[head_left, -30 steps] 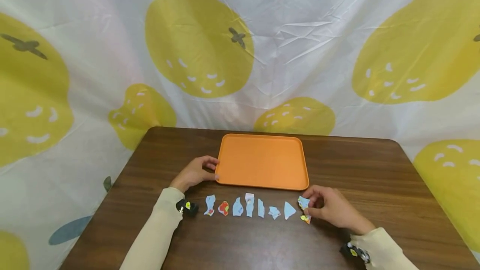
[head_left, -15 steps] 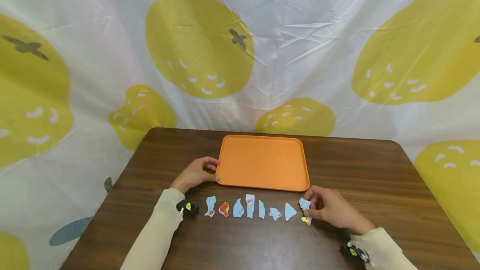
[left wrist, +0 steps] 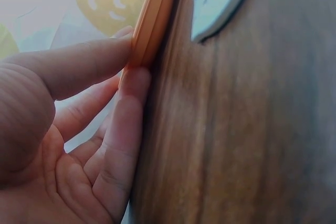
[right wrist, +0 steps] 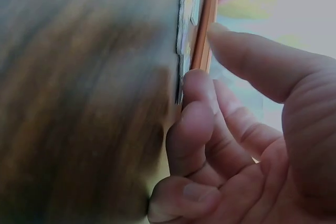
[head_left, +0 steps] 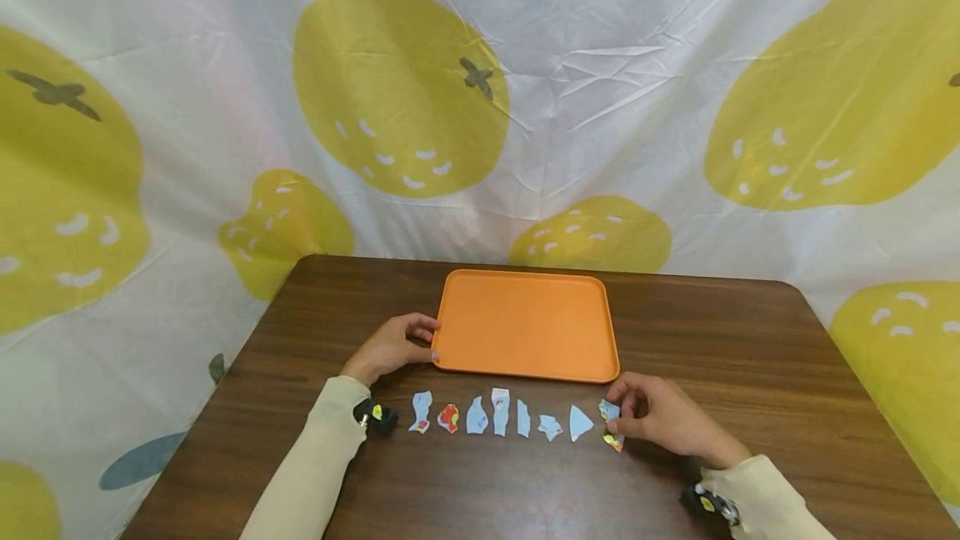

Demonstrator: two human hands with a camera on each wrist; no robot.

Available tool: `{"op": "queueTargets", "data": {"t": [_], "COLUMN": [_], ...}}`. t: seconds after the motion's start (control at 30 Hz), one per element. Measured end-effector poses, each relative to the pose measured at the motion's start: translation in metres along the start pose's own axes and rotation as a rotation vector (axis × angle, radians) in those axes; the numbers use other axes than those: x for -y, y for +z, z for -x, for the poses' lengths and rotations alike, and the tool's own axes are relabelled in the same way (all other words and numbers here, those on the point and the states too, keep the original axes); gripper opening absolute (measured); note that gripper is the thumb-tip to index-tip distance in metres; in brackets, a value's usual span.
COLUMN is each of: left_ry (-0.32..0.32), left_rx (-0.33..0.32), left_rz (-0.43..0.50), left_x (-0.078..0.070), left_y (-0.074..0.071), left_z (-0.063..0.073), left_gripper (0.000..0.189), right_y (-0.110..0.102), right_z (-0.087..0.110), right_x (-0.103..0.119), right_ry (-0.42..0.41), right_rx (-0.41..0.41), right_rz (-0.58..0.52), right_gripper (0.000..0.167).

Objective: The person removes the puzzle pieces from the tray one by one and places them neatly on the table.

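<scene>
In the head view my left hand (head_left: 393,346) lies at the left rim of an orange tray (head_left: 525,323). The left wrist view has its thumb on the tray's rim (left wrist: 152,30) and a finger (left wrist: 134,85) against the edge below. My right hand (head_left: 663,415) pinches the rightmost puzzle piece (head_left: 613,441), light blue with yellow and red, and partly covers it. In the right wrist view that piece (right wrist: 182,74) appears edge-on by the fingertips. Left of it runs a row of irregular light-blue pieces, among them a triangular piece (head_left: 580,423) and a red one (head_left: 447,418).
The dark wooden table (head_left: 525,490) reaches back to a white curtain (head_left: 600,82) printed with yellow fruit. The row of pieces lies in front of the tray, between my two hands.
The right-hand piece has shifted slightly and looks turned or tilted, showing less of its blue part. The left hand, tray and other pieces stay where they were.
</scene>
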State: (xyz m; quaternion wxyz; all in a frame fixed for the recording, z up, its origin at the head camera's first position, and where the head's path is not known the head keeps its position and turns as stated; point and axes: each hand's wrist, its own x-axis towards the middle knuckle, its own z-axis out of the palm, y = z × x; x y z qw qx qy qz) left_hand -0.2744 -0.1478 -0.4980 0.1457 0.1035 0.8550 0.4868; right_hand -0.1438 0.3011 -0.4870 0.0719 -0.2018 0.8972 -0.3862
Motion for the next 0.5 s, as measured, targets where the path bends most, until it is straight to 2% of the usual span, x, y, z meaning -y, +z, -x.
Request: {"op": "queueTargets", "data": {"t": [0.17, 0.33, 0.5], "left_ry": [0.01, 0.03, 0.022], "left_rx": [-0.013, -0.028, -0.026], "left_rz": [0.007, 0.008, -0.003], "left_x": [0.0013, 0.0004, -0.0023], "left_y": [0.0011, 0.0008, -0.0003], "left_z": [0.0019, 0.004, 0.0073], "left_gripper": [0.051, 0.049, 0.048], "right_y": [0.0001, 0.0007, 0.0011], "right_z": [-0.0009, -0.0027, -0.0042], "right_x": [0.0003, 0.0031, 0.0075], "right_ry": [-0.003, -0.002, -0.001], "right_rx": [0.015, -0.003, -0.025], "right_rz": [-0.041, -0.07, -0.079], "right_gripper": [0.031, 0.027, 0.024]}}
